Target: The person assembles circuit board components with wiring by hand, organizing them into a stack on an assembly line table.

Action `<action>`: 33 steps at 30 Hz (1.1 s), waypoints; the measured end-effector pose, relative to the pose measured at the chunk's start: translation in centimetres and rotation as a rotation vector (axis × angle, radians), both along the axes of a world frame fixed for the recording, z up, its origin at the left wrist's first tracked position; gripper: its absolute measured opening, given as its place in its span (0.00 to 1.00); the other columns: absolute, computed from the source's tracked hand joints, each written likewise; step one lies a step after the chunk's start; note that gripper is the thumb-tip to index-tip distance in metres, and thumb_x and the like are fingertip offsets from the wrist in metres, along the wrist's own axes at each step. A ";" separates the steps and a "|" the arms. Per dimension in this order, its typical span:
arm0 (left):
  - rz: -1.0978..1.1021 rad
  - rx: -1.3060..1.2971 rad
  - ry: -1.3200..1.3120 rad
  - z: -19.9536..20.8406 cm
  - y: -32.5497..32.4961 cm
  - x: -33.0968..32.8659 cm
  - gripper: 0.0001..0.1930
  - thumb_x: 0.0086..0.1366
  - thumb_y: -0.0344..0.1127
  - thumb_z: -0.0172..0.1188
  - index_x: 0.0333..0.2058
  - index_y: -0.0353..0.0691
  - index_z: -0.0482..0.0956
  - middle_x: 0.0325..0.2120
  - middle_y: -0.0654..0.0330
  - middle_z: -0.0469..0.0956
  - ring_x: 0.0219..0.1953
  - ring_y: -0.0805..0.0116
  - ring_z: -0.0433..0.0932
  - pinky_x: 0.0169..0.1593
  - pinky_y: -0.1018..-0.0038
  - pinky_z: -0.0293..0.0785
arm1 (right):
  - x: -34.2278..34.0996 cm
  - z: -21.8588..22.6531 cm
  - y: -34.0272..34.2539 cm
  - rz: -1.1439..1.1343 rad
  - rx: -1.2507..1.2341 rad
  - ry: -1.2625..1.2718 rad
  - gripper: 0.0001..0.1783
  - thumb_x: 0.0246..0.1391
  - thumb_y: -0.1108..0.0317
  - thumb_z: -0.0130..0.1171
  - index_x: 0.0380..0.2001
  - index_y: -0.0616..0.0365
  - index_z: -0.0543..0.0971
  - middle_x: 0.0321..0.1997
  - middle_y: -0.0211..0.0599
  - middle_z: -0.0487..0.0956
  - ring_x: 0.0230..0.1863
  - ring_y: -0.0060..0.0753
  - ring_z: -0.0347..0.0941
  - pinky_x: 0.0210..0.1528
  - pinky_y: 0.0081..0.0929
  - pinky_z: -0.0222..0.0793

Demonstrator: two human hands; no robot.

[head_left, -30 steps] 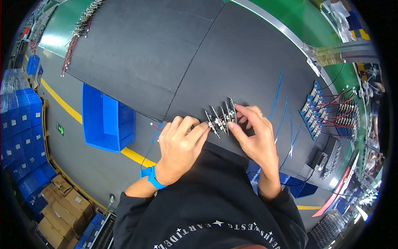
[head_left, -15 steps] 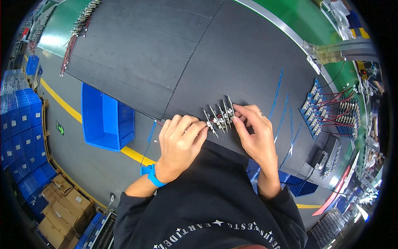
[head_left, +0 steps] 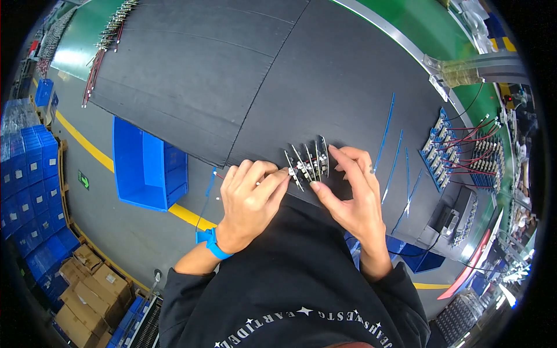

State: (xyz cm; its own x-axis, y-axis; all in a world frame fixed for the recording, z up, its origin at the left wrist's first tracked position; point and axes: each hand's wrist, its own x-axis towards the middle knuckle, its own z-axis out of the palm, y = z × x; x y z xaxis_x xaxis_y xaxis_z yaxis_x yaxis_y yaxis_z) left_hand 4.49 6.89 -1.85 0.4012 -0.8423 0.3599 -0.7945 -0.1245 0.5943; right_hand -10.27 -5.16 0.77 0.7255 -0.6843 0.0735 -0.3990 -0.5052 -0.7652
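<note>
A short row of small circuit boards [head_left: 307,165] stands on edge at the near edge of the black table, with pale components between them. My left hand [head_left: 250,196] is closed in a pinch at the row's left end, its fingertips on the leftmost board. At the other end, my right hand [head_left: 355,194] has thumb and forefinger spread apart. Its thumb tip is at the lower edges of the middle boards, and its forefinger is beside the top of the rightmost board. Whether that forefinger touches the board I cannot tell. A thin wire shows by my left fingers.
Several blue strips [head_left: 390,127] lie on the black table [head_left: 197,75] right of my hands. Beyond them are blue boards [head_left: 438,152] with red wires. More wired boards [head_left: 110,35] line the far left edge. A blue bin [head_left: 142,168] stands below the table's left side.
My right thumb has slid left along the boards' lower edges, and its grip on the rightmost board has opened. That board has shifted slightly right. My left hand has barely moved.
</note>
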 end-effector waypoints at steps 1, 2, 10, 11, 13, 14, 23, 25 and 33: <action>-0.008 0.006 -0.007 0.1 0.0 0.0 0.09 0.43 0.25 0.68 0.25 0.39 0.79 0.23 0.64 0.75 0.23 0.66 0.70 0.27 0.71 0.61 | 0.1 0.0 0.0 0.019 -0.006 -0.018 0.27 0.39 0.70 0.69 0.46 0.63 0.74 0.42 0.42 0.72 0.38 0.41 0.73 0.39 0.32 0.71; -0.010 0.005 -0.008 0.2 0.1 0.0 0.09 0.43 0.25 0.68 0.25 0.39 0.79 0.23 0.64 0.75 0.23 0.66 0.70 0.27 0.71 0.61 | 0.2 0.0 0.1 0.038 -0.012 -0.036 0.28 0.39 0.70 0.69 0.47 0.63 0.74 0.43 0.42 0.71 0.38 0.40 0.73 0.39 0.32 0.71; -0.009 0.049 -0.028 0.4 -0.3 0.1 0.08 0.46 0.29 0.68 0.28 0.39 0.81 0.25 0.65 0.73 0.24 0.66 0.70 0.27 0.71 0.61 | 0.7 -0.3 0.1 -0.016 0.049 -0.017 0.29 0.39 0.71 0.69 0.48 0.63 0.72 0.43 0.43 0.73 0.36 0.38 0.73 0.38 0.32 0.71; -0.002 0.047 -0.030 0.3 -0.3 0.0 0.08 0.46 0.29 0.68 0.28 0.39 0.81 0.25 0.65 0.73 0.24 0.66 0.70 0.27 0.71 0.61 | 0.8 -0.4 -0.1 -0.026 0.068 -0.009 0.27 0.41 0.72 0.68 0.48 0.63 0.73 0.42 0.43 0.73 0.35 0.37 0.73 0.37 0.30 0.71; 0.043 0.078 -0.047 0.5 -0.1 -0.3 0.08 0.47 0.29 0.67 0.28 0.40 0.80 0.25 0.64 0.73 0.26 0.65 0.70 0.29 0.70 0.62 | 1.0 -0.4 -0.2 -0.018 0.085 -0.009 0.25 0.42 0.73 0.67 0.47 0.63 0.73 0.41 0.43 0.74 0.34 0.36 0.73 0.36 0.28 0.71; 0.047 0.103 -0.061 0.6 0.1 -0.5 0.08 0.47 0.29 0.67 0.29 0.40 0.79 0.26 0.63 0.73 0.27 0.64 0.70 0.30 0.69 0.63 | 1.0 -0.4 0.0 -0.027 0.107 -0.006 0.24 0.43 0.73 0.66 0.46 0.63 0.74 0.41 0.42 0.75 0.34 0.35 0.73 0.35 0.27 0.70; 0.200 0.046 -0.063 -0.6 2.5 -1.8 0.11 0.50 0.28 0.65 0.33 0.38 0.75 0.31 0.60 0.72 0.32 0.61 0.73 0.34 0.68 0.68 | 2.6 -0.4 0.9 0.048 0.155 -0.079 0.19 0.43 0.80 0.63 0.43 0.64 0.77 0.42 0.42 0.77 0.35 0.31 0.73 0.37 0.23 0.69; 0.223 0.014 0.157 -0.9 2.9 -1.5 0.11 0.52 0.25 0.63 0.35 0.35 0.74 0.31 0.57 0.72 0.30 0.56 0.75 0.31 0.67 0.71 | 3.7 -0.2 1.2 0.073 0.144 -0.103 0.18 0.43 0.80 0.63 0.42 0.63 0.77 0.42 0.42 0.77 0.37 0.30 0.73 0.38 0.23 0.69; 0.321 -0.108 0.125 -0.1 4.3 4.7 0.09 0.54 0.21 0.61 0.35 0.31 0.73 0.30 0.50 0.70 0.30 0.51 0.75 0.32 0.64 0.71 | 11.5 -0.3 1.5 0.215 0.043 -0.182 0.14 0.47 0.77 0.61 0.40 0.63 0.78 0.41 0.43 0.78 0.42 0.36 0.74 0.43 0.27 0.69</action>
State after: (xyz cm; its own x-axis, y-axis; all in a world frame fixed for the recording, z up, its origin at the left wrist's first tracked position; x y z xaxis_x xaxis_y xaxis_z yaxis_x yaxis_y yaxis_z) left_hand 9.24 11.18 -1.96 0.6858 -0.6259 0.3714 -0.6452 -0.2868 0.7081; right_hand 1.27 -3.66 0.44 0.8316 -0.5218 0.1901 -0.1405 -0.5288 -0.8370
